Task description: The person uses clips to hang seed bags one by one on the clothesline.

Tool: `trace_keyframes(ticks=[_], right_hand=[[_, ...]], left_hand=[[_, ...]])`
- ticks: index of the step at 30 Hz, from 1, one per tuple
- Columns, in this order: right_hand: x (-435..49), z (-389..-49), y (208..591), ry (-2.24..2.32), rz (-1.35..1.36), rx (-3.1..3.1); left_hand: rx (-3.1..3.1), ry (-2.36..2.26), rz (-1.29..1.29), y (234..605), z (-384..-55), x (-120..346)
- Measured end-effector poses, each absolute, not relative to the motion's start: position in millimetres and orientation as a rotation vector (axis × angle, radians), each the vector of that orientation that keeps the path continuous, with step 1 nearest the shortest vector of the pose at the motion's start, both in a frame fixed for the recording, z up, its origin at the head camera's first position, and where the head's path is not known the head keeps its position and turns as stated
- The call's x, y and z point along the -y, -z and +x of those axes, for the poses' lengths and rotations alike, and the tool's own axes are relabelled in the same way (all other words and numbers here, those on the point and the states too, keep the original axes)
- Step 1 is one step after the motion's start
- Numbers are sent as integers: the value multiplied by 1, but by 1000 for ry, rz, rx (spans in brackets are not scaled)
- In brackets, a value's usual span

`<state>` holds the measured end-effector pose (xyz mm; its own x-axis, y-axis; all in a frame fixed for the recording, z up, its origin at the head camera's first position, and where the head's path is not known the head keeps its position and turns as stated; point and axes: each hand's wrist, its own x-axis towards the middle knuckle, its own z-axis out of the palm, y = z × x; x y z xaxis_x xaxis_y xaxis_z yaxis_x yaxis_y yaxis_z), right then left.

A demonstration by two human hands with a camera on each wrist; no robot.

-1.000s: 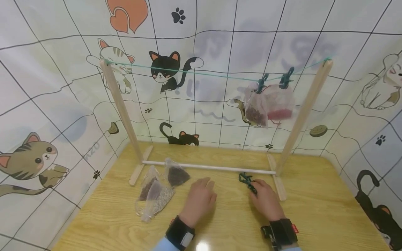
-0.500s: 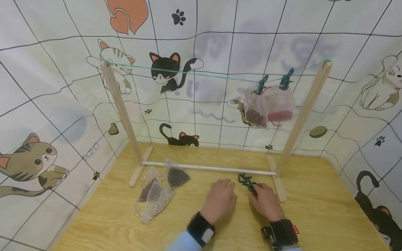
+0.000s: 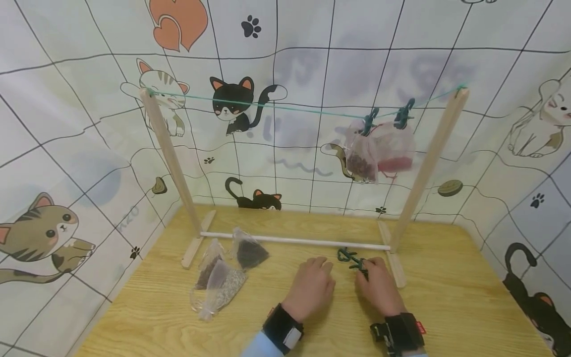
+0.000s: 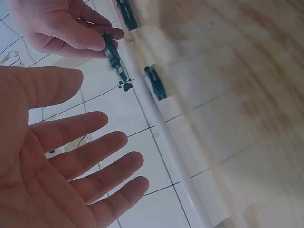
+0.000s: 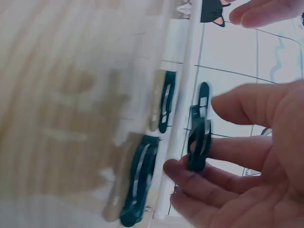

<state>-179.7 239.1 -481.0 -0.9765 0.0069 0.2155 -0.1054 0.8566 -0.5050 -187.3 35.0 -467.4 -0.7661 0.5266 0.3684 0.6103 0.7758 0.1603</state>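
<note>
My right hand [image 3: 380, 285] pinches a dark green clothespin [image 5: 202, 133] between thumb and fingers, low over the table. Two more clothespins, one nearer [image 5: 140, 183] and one farther [image 5: 167, 102], lie close by on the tabletop. My left hand [image 3: 310, 287] is just left of these pegs, its fingers spread and holding nothing in the left wrist view. Three sheer drawstring bags lie at the left: one with dark contents [image 3: 250, 252], one brownish [image 3: 209, 267], one with pale grains [image 3: 227, 287].
A wooden stand with a white rod [image 3: 303, 241] spans the table [image 3: 446, 297]. Its green string [image 3: 267, 105] carries two pegged bags, one brownish [image 3: 362, 163] and one with pink contents [image 3: 394, 158]. A cat-print cloth [image 3: 303, 29] hangs behind.
My left hand has moved right, away from the bags and closer to the clothespins, then stayed there. My right hand keeps nearly the same place, with the pegs at its fingertips shifted slightly.
</note>
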Motion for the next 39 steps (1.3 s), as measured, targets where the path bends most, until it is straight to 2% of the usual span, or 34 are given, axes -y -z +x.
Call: trace_keyframes(ticks=[12, 26, 33, 39], right_hand=[[-226, -179, 474, -1068, 143, 2591], [-199, -174, 462, -1909, 14, 2448], [-189, -171, 462, -2089, 170, 2427], [-188, -171, 462, -2036, 303, 2507]], left_hand=[[2672, 543, -859, 459, -182, -11], [2678, 961, -812, 457, -180, 8], [2582, 981, -851, 461, -177, 7], [2511, 918, -876, 462, -178, 5]])
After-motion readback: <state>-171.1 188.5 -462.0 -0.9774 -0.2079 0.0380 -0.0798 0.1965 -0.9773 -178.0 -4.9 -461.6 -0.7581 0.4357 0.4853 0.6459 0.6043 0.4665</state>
